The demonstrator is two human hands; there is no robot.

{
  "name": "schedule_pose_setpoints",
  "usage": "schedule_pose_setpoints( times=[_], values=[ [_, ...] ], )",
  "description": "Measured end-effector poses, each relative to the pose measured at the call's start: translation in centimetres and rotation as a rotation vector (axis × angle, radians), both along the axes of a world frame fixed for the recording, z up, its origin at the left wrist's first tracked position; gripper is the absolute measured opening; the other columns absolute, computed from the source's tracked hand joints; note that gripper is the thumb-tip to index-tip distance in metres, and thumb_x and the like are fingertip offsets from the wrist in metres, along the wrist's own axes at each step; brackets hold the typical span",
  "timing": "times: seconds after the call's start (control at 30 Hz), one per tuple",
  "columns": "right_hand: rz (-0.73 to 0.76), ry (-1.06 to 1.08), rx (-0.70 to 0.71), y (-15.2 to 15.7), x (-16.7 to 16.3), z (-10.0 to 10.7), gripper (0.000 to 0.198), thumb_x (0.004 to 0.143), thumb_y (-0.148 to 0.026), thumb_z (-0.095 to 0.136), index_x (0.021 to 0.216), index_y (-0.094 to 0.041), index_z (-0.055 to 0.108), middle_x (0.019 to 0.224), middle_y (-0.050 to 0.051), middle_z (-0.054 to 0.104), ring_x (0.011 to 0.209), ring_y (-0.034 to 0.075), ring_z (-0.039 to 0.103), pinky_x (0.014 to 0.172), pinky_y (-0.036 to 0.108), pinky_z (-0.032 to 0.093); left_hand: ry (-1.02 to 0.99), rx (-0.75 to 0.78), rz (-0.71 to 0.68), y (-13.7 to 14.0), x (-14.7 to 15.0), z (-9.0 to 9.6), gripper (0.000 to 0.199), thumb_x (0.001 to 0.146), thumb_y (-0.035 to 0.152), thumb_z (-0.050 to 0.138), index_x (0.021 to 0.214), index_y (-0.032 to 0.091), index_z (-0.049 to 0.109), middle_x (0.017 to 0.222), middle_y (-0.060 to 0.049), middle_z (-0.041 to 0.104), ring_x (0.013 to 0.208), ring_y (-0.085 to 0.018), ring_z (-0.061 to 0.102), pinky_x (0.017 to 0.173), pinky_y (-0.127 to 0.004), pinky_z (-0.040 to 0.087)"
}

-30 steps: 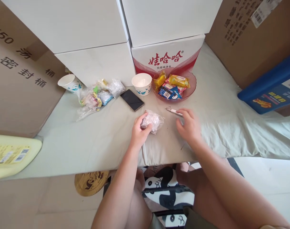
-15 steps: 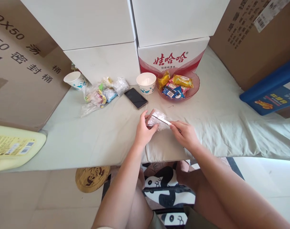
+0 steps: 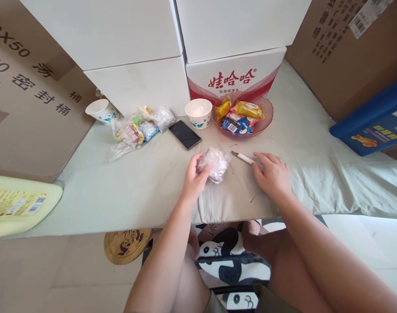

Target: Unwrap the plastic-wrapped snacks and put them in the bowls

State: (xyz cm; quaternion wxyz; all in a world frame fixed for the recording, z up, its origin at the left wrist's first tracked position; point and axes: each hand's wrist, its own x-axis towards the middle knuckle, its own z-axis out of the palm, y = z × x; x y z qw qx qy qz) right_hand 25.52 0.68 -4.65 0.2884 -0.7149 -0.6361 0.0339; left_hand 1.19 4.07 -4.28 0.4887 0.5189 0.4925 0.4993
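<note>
Clear-wrapped packet (image 3: 214, 163) sits gripped in left hand (image 3: 193, 178); right hand (image 3: 272, 174) rests flat, fingers loose, touching small knife (image 3: 243, 158). Phone (image 3: 185, 134), paper cup (image 3: 198, 113) and snack bowl (image 3: 263, 124) lie beyond.

Clear crinkled packet (image 3: 214, 163); white-handled small knife (image 3: 245, 158); pale green tabletop (image 3: 126, 187); pink translucent bowl (image 3: 266, 117); black phone (image 3: 185, 134); white paper cup (image 3: 198, 114) with teal print.

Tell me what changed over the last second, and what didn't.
Half a second ago the right hand held the small knife against the clear plastic packet; now the knife lies on the table cloth to the packet's right, the hand resting flat at its handle end. The left hand keeps its grip on the packet. The phone, paper cup and snack bowl stayed put.
</note>
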Motion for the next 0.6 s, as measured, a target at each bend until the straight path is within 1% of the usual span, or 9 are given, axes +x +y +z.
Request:
schedule_pose_setpoints(
  times=[0.03, 0.1, 0.17, 0.27, 0.33, 0.4, 0.47, 0.53, 0.6],
  values=[
    [0.011, 0.005, 0.045, 0.0, -0.1, 0.0, 0.037, 0.094, -0.032, 0.046, 0.118, -0.02, 0.071, 0.119, 0.015, 0.071, 0.109, 0.035, 0.064, 0.09, 0.051, 0.05, 0.061, 0.05, -0.015, -0.2, 0.2, 0.0, 0.048, 0.084, 0.055, 0.067, 0.118, 0.022, 0.061, 0.121, -0.01, 0.068, 0.111, -0.025, 0.066, 0.096, -0.038, 0.054],
    [0.116, 0.072, 0.113, -0.2, -0.6, 0.1, 0.038, 0.092, -0.025, 0.045, 0.123, -0.019, 0.067, 0.122, 0.014, 0.07, 0.112, 0.032, 0.064, 0.095, 0.049, 0.051, 0.13, 0.136, -0.005, -0.4, 0.4, -0.1, 0.049, 0.09, 0.061, 0.054, 0.117, 0.021, 0.063, 0.127, -0.013, 0.067, 0.123, -0.027, 0.061, 0.108, -0.044, 0.046],
    [0.272, 0.151, 0.125, -0.5, -1.3, 0.1, 0.041, 0.09, -0.021, 0.046, 0.128, -0.02, 0.062, 0.124, 0.013, 0.069, 0.115, 0.029, 0.065, 0.099, 0.046, 0.051, 0.15, 0.168, -0.022, -0.4, 0.3, -0.2, 0.054, 0.088, 0.062, 0.056, 0.122, 0.02, 0.06, 0.134, -0.014, 0.063, 0.131, -0.029, 0.056, 0.112, -0.046, 0.043],
    [0.463, 0.207, 0.087, -0.8, -2.5, 0.0, 0.05, 0.09, -0.027, 0.053, 0.139, -0.021, 0.053, 0.135, 0.014, 0.064, 0.125, 0.03, 0.06, 0.103, 0.047, 0.05, 0.192, 0.115, -0.094, -0.3, 0.2, -0.4, 0.07, 0.074, 0.048, 0.077, 0.134, 0.023, 0.052, 0.133, -0.014, 0.064, 0.121, -0.027, 0.063, 0.101, -0.041, 0.051],
    [0.531, 0.219, 0.052, -0.8, -3.3, -0.1, 0.056, 0.089, -0.032, 0.058, 0.143, -0.021, 0.049, 0.136, 0.014, 0.063, 0.126, 0.031, 0.059, 0.103, 0.048, 0.05, 0.185, 0.045, -0.075, -0.3, 0.3, -0.3, 0.064, 0.074, 0.038, 0.077, 0.131, 0.023, 0.052, 0.119, -0.01, 0.069, 0.099, -0.021, 0.07, 0.083, -0.034, 0.056],
    [0.554, 0.231, 0.024, -0.8, -3.8, 0.0, 0.052, 0.088, -0.029, 0.059, 0.14, -0.023, 0.054, 0.124, 0.012, 0.068, 0.116, 0.03, 0.064, 0.098, 0.046, 0.052, 0.106, -0.025, -0.003, -0.3, 0.4, 0.1, 0.046, 0.079, 0.032, 0.068, 0.121, 0.022, 0.055, 0.102, -0.006, 0.07, 0.078, -0.015, 0.068, 0.067, -0.027, 0.054],
    [0.538, 0.26, 0.03, -0.6, -3.9, 0.1, 0.037, 0.089, -0.025, 0.055, 0.125, -0.024, 0.064, 0.106, 0.009, 0.069, 0.101, 0.026, 0.067, 0.09, 0.042, 0.054, 0.014, -0.061, 0.101, -0.2, 0.1, 0.7, 0.032, 0.079, 0.026, 0.062, 0.11, 0.022, 0.058, 0.09, -0.002, 0.068, 0.067, -0.011, 0.064, 0.059, -0.022, 0.051],
    [0.462, 0.318, 0.065, -0.6, -3.6, 0.2, 0.023, 0.089, -0.023, 0.052, 0.105, -0.024, 0.068, 0.095, 0.007, 0.067, 0.091, 0.023, 0.067, 0.086, 0.039, 0.054, -0.044, -0.085, 0.218, 0.0, -0.6, 1.2, 0.028, 0.075, 0.02, 0.059, 0.103, 0.022, 0.057, 0.081, 0.001, 0.064, 0.062, -0.01, 0.061, 0.055, -0.02, 0.049],
    [0.334, 0.387, 0.105, -0.5, -2.9, 0.2, 0.014, 0.084, -0.021, 0.052, 0.089, -0.024, 0.064, 0.097, 0.008, 0.067, 0.093, 0.024, 0.066, 0.086, 0.039, 0.053, -0.05, -0.118, 0.317, 0.2, -1.6, 1.5, 0.035, 0.071, 0.016, 0.058, 0.105, 0.023, 0.057, 0.08, 0.003, 0.061, 0.06, -0.01, 0.06, 0.051, -0.019, 0.046]
  ],
)
